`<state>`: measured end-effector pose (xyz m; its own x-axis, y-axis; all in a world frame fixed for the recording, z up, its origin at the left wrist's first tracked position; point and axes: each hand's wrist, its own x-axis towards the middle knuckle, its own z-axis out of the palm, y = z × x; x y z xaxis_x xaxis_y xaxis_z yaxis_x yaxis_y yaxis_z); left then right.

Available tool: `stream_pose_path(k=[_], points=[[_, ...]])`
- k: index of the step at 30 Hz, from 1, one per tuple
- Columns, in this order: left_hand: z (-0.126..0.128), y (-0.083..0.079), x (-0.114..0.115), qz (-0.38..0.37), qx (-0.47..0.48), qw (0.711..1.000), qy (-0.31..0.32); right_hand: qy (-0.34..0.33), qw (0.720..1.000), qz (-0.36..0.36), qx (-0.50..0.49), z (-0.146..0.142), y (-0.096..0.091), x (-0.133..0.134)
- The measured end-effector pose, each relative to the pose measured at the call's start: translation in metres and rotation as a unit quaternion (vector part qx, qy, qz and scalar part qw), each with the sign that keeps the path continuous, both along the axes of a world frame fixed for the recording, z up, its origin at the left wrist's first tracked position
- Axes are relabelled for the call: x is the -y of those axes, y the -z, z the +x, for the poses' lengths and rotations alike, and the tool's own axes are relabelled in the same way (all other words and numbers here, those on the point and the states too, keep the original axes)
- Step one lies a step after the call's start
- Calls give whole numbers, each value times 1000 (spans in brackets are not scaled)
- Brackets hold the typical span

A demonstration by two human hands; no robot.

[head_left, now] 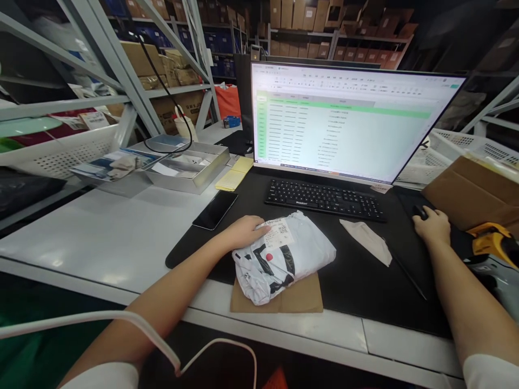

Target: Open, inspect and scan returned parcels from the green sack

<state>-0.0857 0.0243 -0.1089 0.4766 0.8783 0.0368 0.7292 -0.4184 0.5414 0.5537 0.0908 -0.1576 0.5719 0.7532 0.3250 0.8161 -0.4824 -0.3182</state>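
Note:
A white plastic mailing bag [308,249] with black stripes, a red dot and a printed label [279,232] lies bulging near the desk's front edge. My left hand [246,232] grips its upper left side, the thumb on top by the label and the other fingers partly hidden. Under the bag's front, a flat piece of brown cardboard [304,300] sticks out. Over on the right, my right hand [434,228] is curled over a black computer mouse [420,212]. Behind the bag stand a black keyboard [324,199] and a monitor [340,119] showing a spreadsheet with one green row.
Left of the bag lie a phone [215,210], yellow paper slips [235,174] and a divided grey box [198,175]. A beige cloth-like piece [367,240] and a thin black stick [408,275] lie rightward. A yellow-and-black device [492,242] and a carton [472,189] flank my right arm. A white cable [133,319] crosses in front.

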Motion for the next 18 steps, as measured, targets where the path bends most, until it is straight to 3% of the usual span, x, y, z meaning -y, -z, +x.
stream_pose_path(k=[18], points=[[0, -2, 1, -3, -6, 1000, 8, -1, 1000, 7, -5, 0, 0, 1]])
